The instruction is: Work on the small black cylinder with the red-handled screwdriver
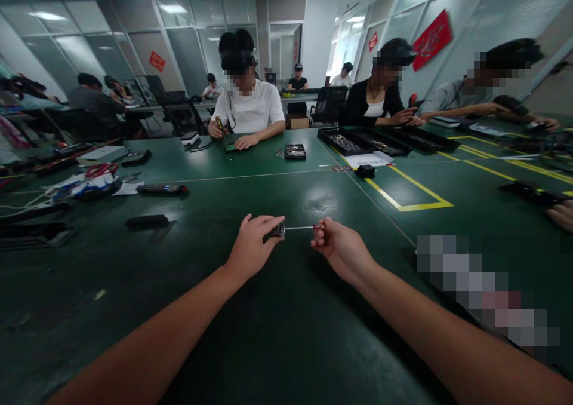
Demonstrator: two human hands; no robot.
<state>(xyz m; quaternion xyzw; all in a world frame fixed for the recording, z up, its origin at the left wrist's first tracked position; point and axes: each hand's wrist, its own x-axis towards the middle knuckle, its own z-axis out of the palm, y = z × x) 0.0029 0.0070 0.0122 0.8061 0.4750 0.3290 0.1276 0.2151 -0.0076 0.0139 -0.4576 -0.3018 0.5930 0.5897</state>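
My left hand [255,242] is closed around a short black cylinder [280,230] with a metallic ring at its open end, which faces right; it resembles a flashlight body. My right hand [342,247] grips a screwdriver [299,228] by its reddish handle, most of which the fingers hide. The thin shaft lies level and points left. Its end meets the cylinder's open end; whether the tip is inside or just in front cannot be made out. Both hands are held over the green table [268,345].
On the left lie a black block [147,221], a dark tube-shaped tool [162,189] and tangled cables [96,181]. Across the table, a person in a white shirt [264,106] works on a green board [230,145]. Black parts trays [344,141] and yellow tape markings [425,205] are at right.
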